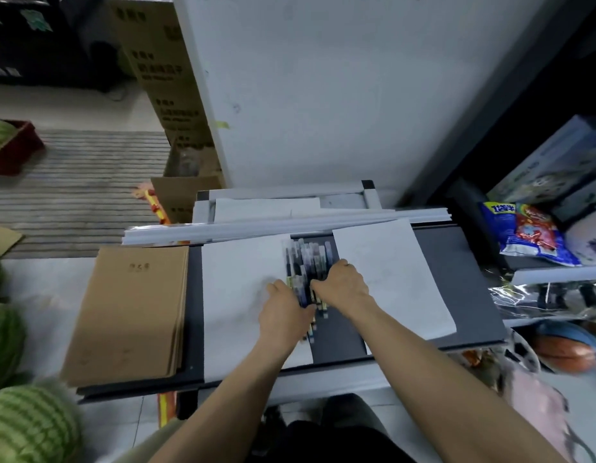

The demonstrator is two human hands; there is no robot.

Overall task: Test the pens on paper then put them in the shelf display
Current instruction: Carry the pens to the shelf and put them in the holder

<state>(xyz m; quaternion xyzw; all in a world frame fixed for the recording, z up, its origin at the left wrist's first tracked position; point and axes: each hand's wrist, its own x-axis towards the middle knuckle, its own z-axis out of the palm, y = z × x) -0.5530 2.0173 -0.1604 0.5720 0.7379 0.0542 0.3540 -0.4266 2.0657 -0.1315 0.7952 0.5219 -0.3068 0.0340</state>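
A heap of several pens (308, 259) lies on the dark shelf (457, 262) between two white sheets of paper, one on the left (236, 279) and one on the right (390, 262). My left hand (285, 312) lies at the left side of the heap with its fingers curled round some pens at the near end. My right hand (343, 284) comes over the heap from the right, fingers curled down into the pens. The pens under both hands are hidden.
A stack of brown notebooks (129, 312) sits at the shelf's left end. Long white strips (290, 222) lie along the back edge. Snack bags (523, 235) and boxes fill the shelf at right. Watermelons (26, 426) and cardboard boxes (166, 78) stand on the floor at left.
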